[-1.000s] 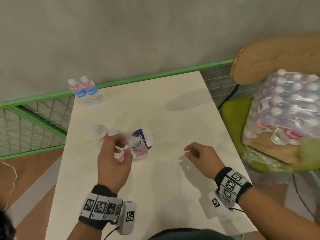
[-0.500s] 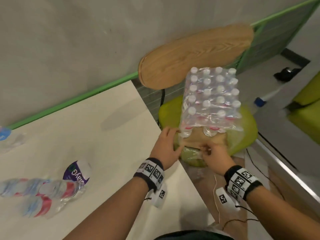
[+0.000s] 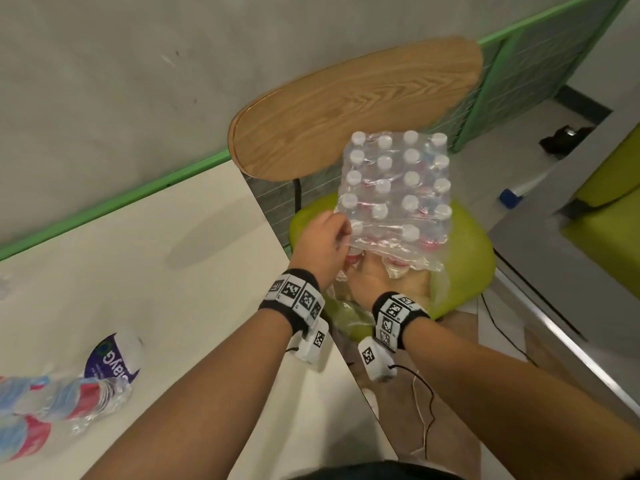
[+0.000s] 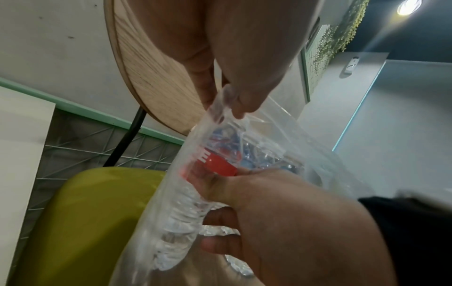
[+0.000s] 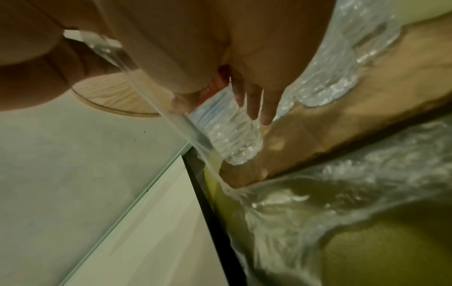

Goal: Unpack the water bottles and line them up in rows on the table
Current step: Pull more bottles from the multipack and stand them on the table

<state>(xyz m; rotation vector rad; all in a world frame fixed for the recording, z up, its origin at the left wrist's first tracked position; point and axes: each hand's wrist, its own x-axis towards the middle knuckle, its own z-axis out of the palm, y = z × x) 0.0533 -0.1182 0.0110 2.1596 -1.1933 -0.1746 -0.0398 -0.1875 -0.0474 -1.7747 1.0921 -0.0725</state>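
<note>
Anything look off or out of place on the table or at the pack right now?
Yes. At the table's near left edge, several bottles lie on their sides in a loose heap, not in rows. The shrink-wrapped pack on the green chair is torn open at its near end, where both hands work.

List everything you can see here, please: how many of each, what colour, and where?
Shrink-wrapped pack of water bottles: one, clear with white caps, on the chair seat.
Plastic wrap: clear, its torn open edge lifted at the pack's near end.
Bottle being drawn out: one, clear with a red label, at the pack's opening.
Loose bottles: a few, clear with red and blue labels, lying at the table's near left; exact count unclear.
Table: one, white.
Chair: one, wooden back, yellow-green seat.
Left hand: pinches the wrap.
Right hand: grips the bottle under the wrap.
</note>
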